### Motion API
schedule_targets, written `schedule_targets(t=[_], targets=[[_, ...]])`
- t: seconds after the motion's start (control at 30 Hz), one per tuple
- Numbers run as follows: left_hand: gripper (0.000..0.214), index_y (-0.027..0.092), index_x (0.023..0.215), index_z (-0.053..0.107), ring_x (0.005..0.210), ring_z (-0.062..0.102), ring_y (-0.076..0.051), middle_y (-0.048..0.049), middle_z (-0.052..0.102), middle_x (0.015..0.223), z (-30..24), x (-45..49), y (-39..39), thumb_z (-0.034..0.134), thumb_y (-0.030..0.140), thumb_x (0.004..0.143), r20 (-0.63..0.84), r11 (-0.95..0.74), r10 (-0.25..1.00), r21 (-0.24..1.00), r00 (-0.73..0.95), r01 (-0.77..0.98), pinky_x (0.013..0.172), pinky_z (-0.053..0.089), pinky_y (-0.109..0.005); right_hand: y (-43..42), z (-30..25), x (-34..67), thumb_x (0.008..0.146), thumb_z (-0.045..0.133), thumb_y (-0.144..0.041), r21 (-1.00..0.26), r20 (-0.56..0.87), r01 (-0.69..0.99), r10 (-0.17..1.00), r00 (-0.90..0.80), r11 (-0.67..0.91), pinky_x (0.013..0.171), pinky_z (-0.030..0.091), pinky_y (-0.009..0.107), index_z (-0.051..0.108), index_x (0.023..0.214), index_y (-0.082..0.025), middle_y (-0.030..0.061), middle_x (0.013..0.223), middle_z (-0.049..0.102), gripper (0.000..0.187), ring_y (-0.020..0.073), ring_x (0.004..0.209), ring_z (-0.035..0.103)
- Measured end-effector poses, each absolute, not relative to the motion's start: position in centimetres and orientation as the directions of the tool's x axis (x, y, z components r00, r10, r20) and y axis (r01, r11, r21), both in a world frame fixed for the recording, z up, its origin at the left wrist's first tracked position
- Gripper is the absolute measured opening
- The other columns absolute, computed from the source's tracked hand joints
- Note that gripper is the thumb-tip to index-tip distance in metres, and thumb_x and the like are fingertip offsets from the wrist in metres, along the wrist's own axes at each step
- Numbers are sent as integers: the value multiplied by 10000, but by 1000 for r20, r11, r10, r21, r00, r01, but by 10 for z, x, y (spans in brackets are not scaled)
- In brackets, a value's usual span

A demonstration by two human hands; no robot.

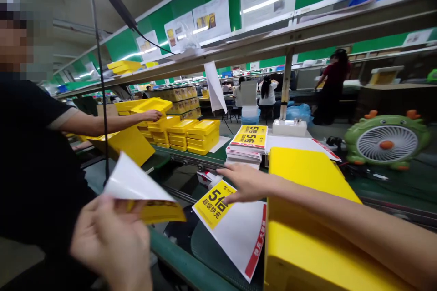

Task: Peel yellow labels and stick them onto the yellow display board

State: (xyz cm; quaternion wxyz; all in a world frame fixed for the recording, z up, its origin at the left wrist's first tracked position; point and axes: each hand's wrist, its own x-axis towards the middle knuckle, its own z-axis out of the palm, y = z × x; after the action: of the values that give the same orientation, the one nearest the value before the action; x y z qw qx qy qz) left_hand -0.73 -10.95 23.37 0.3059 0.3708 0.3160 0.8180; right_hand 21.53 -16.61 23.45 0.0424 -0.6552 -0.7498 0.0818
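Reviewer: Grips first, quick.

Annotator: Left grip (109, 241), lower left of the frame, thumb and fingers pinching a curled white sheet (134, 182) with a yellow printed strip along its lower edge. Right grip (247, 183), lower middle, fingers spread, not pinching anything I can see.

Reviewer: What's under the right one?

Annotator: Printed sheet (235, 232), yellow corner with big black characters, the rest white, red band down one side. Lies flat on the green-edged bench (184, 263), long axis running upper left to lower right. Its top edge sits just below the right fingertips. Right grip is much nearer, left is well apart. Actual contact? Can't tell.

Reviewer: Around it?

Annotator: Yellow box (307, 254) just to its right, right forearm passing over that. Stack of printed cards (247, 143) just above the sheet, stacked yellow trays (203, 134) further up and to the left.

Reviewer: Anyone else?

Annotator: Co-worker's hand (150, 115), left of centre, on a raised yellow tray (153, 105), separate from the wearer's hands. Green fan (385, 143) at far right.
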Motion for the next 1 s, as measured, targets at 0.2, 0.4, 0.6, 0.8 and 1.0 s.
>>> schedule_targets(t=[0.2,0.4,0.6,0.8,1.0], targets=[[131,180,851,591,898,595,-226,-67,582,976,231,89,-161,548,302,873,523,-473,849,678,-84,-563,605,549,-258,-223,248,209,747,604,-158,-435,455,879,890,24,198,762,445,370,523,985,-211,18,949,620,257,211,870,560],[587,309,1261,494,1359,135,-317,-22,178,1481,226,112,-163,670,519,742,676,-688,455,680,579,-254,1122,181,-462,-294,263,292,745,611,-148,-757,427,652,786,448,39,727,489,311,580,940,-261,-27,908,649,227,184,862,606],[596,278,1311,371,1098,496,-226,-51,581,1071,206,170,-145,650,425,806,368,-321,520,921,771,-223,999,351,-370,-339,247,332,723,745,-375,-999,-22,12,855,519,-33,773,591,298,639,1006,-236,55,1037,678,332,248,946,647],[473,221,1191,470,830,546,-169,14,589,743,200,186,-151,682,333,783,252,-266,513,955,821,-128,850,393,-302,-337,234,348,736,745,-302,-995,-89,-79,898,431,-61,833,581,353,626,1056,-176,98,1101,657,363,273,976,636],[481,203,1157,480,840,587,-199,10,613,716,197,183,-149,696,344,752,177,-244,552,969,815,-46,777,439,-292,-327,226,362,725,746,-292,-991,-136,-45,929,344,-129,887,544,445,621,1020,-129,131,1093,655,360,309,980,629]])
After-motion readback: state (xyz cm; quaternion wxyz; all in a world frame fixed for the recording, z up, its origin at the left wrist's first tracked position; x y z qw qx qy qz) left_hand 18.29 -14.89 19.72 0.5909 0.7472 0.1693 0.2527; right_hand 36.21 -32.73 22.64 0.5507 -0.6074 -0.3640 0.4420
